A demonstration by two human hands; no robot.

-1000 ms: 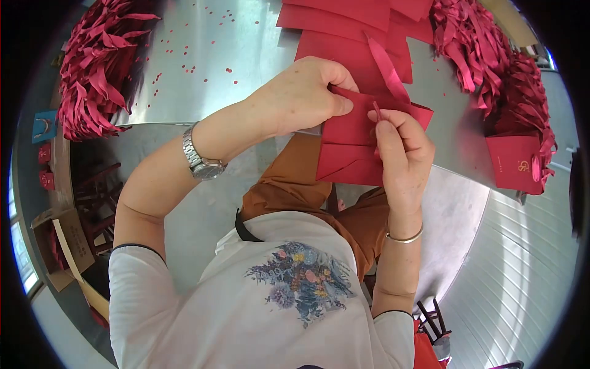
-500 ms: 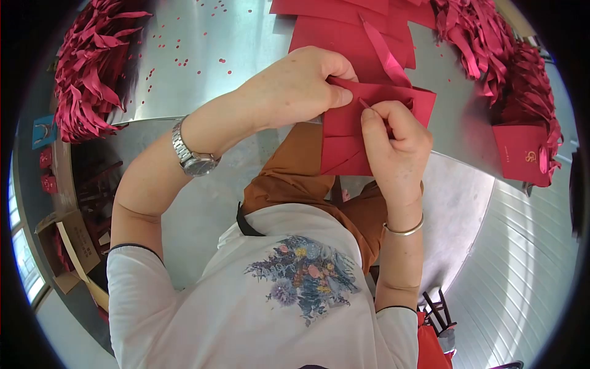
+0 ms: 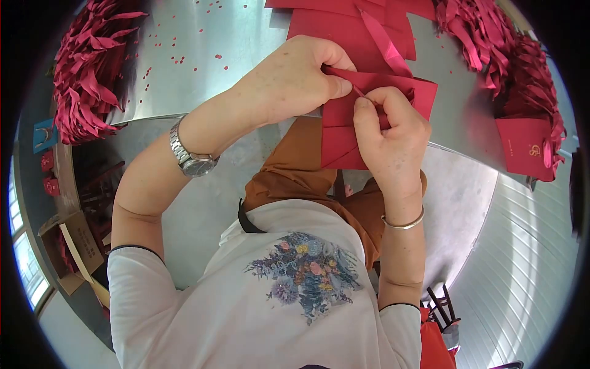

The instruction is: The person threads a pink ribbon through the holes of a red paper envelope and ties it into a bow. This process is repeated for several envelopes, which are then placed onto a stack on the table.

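A flat-bottomed red paper bag (image 3: pixel 340 147) is held up at the table's front edge, above my lap. My left hand (image 3: pixel 301 77) is closed on its top left edge, with the thumb outside and the fingers curled over the rim. My right hand (image 3: pixel 393 135) pinches the thin tip of a red ribbon (image 3: pixel 359 92) at the bag's side, close to my left thumb. Another stretch of shiny ribbon (image 3: pixel 384 44) rises from behind the bag's rim. My right fingers hide part of the bag's front.
Red bags (image 3: pixel 313 31) lie overlapped on the metal table (image 3: pixel 184 86) behind my hands. Ribboned bags are heaped at the left (image 3: pixel 86 74) and right (image 3: pixel 522 74). Small red paper dots (image 3: pixel 178 59) are scattered about. A cardboard box (image 3: pixel 77 246) stands at the far left.
My right hand has shifted slightly up and left, bringing the ribbon tip nearer my left thumb. My left hand has risen a little, still gripping the bag's edge.
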